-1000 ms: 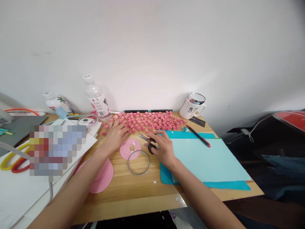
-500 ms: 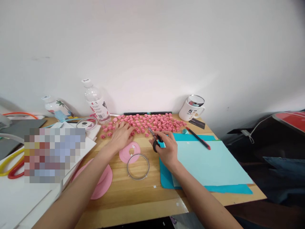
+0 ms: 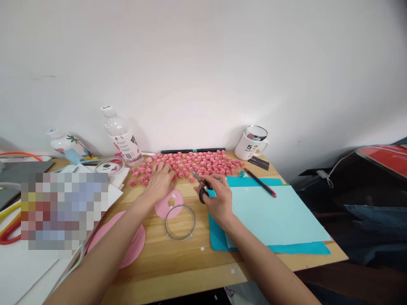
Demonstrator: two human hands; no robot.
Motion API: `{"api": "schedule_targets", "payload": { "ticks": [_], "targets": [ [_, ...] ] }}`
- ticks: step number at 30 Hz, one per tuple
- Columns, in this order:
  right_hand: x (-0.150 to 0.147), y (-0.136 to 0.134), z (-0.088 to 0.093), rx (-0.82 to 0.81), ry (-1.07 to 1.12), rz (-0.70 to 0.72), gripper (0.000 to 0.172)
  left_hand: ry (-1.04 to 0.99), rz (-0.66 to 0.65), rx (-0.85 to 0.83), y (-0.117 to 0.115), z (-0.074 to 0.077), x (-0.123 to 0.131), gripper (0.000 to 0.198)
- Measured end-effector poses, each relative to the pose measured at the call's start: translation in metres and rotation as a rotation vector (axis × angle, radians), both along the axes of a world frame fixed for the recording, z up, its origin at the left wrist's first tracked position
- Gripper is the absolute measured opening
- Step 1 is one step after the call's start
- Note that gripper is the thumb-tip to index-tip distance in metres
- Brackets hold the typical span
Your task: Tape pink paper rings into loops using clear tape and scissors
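Note:
Many small pink paper roses point(image 3: 203, 163) lie spread along the wall side of the table. My left hand point(image 3: 160, 181) rests over their left part, its fingers stretched out among them; what lies under the fingertips is hidden. Black-handled scissors point(image 3: 202, 195) are in my right hand point(image 3: 221, 199), blades pointing toward the roses. That hand hovers at the left edge of light-blue paper point(image 3: 273, 218), which lies on darker blue sheets point(image 3: 218, 241). Nearer me are a pink paper ring point(image 3: 163, 207), a round tape roll point(image 3: 165, 233) and larger pink paper discs point(image 3: 138, 248), partly behind my left forearm.
A water bottle point(image 3: 122, 140), a smaller bottle point(image 3: 68, 146) and a white mug point(image 3: 249, 146) stand by the wall. A dark pen point(image 3: 260, 182), a blue paper roll point(image 3: 243, 174) and a black card point(image 3: 258, 163) lie right. Papers point(image 3: 32, 271) cover the left.
The view has turned slightly to the right, so everything sits a little further left. Both hands keep nearly the same pose, and the scissors stay in my right hand.

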State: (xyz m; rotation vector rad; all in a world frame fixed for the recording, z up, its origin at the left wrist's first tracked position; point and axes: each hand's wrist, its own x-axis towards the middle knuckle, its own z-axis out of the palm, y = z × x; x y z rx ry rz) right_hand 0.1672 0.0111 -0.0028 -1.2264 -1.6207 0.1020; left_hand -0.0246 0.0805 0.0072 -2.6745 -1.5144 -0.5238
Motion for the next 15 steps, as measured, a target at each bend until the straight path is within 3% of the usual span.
{"api": "schedule_targets", "payload": {
  "ticks": [5, 9, 15],
  "targets": [
    [-0.001, 0.000, 0.002, -0.036, 0.019, 0.050, 0.027, -0.223, -0.020, -0.051, -0.011, 0.024, 0.003, 0.010],
    [-0.002, -0.001, 0.004, -0.064, 0.047, 0.145, 0.033, -0.628, 0.106, -0.306, -0.032, 0.046, 0.004, 0.017],
    [-0.002, -0.003, 0.004, -0.081, -0.007, 0.258, 0.039, -0.968, 0.058, -0.524, -0.050, 0.055, -0.001, 0.025]
  ]
}}
